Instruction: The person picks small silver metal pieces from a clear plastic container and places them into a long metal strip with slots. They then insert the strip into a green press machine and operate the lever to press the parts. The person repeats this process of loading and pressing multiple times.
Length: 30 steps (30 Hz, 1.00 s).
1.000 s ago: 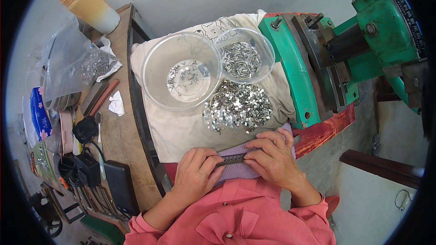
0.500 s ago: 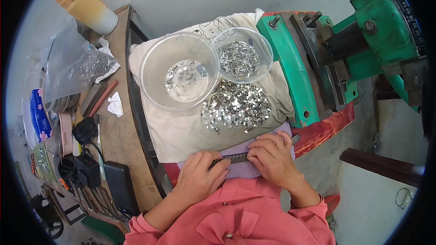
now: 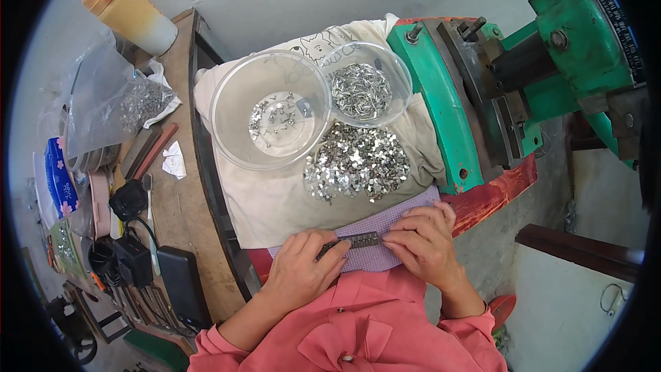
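Note:
A dark, narrow metal bar with a row of notches [image 3: 362, 240] lies crosswise over a purple checked cloth [image 3: 375, 259] at my lap. My left hand [image 3: 301, 262] is closed around the bar's left end, which its fingers partly hide. At the other end is my right hand [image 3: 427, 242], its thumb and fingertips drawn together close by the bar's tip. Whatever they pinch, if anything, is too small to make out. Just beyond the bar, a heap of small shiny metal pieces [image 3: 358, 162] spreads over a pale cloth [image 3: 265, 196].
A large clear tub [image 3: 224, 131] holds a few small metal parts; a smaller tub [image 3: 405, 76] holds many thin silvery pins. To the right stands a green press [image 3: 441, 124]. A wooden table [image 3: 186, 213] on the left carries a power bank [image 3: 182, 286], cables and a bottle [image 3: 131, 14].
My right hand has shifted slightly right, uncovering more of the bar's right end. My left hand keeps its hold in the same place.

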Available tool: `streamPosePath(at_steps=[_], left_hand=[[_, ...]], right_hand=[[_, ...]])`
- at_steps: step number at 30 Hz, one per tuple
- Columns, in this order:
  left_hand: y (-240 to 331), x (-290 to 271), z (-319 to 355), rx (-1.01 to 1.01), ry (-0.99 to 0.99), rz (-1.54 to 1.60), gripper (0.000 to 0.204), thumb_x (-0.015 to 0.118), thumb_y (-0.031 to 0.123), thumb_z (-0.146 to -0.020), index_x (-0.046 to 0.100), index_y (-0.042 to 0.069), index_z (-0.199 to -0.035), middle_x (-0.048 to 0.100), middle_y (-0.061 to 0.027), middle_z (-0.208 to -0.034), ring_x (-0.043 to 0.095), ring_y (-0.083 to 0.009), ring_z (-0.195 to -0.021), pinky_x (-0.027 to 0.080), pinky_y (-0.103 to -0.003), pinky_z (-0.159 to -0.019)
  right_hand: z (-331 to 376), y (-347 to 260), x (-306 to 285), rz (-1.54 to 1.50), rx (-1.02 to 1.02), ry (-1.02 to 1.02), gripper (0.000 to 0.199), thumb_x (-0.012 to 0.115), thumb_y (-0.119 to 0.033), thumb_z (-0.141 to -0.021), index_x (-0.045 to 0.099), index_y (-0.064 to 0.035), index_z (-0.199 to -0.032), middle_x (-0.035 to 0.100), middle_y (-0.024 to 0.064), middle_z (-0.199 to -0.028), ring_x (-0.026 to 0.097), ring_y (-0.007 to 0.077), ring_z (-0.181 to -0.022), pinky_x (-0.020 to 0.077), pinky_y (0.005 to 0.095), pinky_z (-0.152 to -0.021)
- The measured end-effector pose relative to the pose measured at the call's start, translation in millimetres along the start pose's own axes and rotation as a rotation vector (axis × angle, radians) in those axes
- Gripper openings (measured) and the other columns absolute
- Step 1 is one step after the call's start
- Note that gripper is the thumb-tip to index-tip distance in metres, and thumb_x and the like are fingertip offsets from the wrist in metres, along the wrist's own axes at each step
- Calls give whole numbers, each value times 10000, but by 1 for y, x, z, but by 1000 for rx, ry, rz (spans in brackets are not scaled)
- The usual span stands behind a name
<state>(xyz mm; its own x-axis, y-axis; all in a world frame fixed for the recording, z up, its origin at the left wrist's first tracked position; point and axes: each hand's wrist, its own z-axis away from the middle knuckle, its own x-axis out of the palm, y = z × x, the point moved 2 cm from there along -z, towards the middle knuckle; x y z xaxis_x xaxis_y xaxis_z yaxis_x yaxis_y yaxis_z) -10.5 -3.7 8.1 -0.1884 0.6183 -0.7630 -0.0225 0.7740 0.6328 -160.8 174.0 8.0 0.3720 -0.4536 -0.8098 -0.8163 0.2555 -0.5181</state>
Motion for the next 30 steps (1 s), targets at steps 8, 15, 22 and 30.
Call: streamPosePath(at_steps=[8, 15, 22, 30], left_hand=[[-4, -7, 4, -36, 50, -24, 406, 810, 108, -723, 667, 71, -1101, 613, -95, -1009, 603, -287, -885, 482, -391, -752], [-8, -16, 7, -49, 64, -31, 426, 818, 97, -706, 660, 58, -1099, 611, -104, -1002, 602, -299, -878, 485, -403, -752], [-14, -19, 15, -61, 77, -43, 435, 817, 91, -699, 656, 53, -1101, 608, -109, -988, 604, -314, -875, 488, -409, -757], [-16, -22, 19, -71, 133, -49, 403, 811, 112, -709, 666, 50, -1080, 641, -109, -982, 614, -311, -898, 484, -411, -775]], right_hand=[[-6, -6, 4, 203, -214, -123, 181, 651, -159, -793, 689, -159, -970, 648, -33, -1037, 598, 170, -1078, 287, 448, -1092], [-14, -5, 7, 203, -250, -149, 156, 605, -167, -813, 676, -121, -944, 650, -15, -1057, 590, 169, -1115, 282, 449, -1105], [-23, -16, -4, 331, -378, -204, 123, 623, -163, -801, 690, -109, -889, 646, 6, -1005, 586, 172, -1108, 316, 441, -1105], [-33, -12, -4, 250, -427, -219, 101, 679, -150, -788, 673, -90, -869, 642, 13, -992, 587, 197, -1077, 371, 446, -1065]])
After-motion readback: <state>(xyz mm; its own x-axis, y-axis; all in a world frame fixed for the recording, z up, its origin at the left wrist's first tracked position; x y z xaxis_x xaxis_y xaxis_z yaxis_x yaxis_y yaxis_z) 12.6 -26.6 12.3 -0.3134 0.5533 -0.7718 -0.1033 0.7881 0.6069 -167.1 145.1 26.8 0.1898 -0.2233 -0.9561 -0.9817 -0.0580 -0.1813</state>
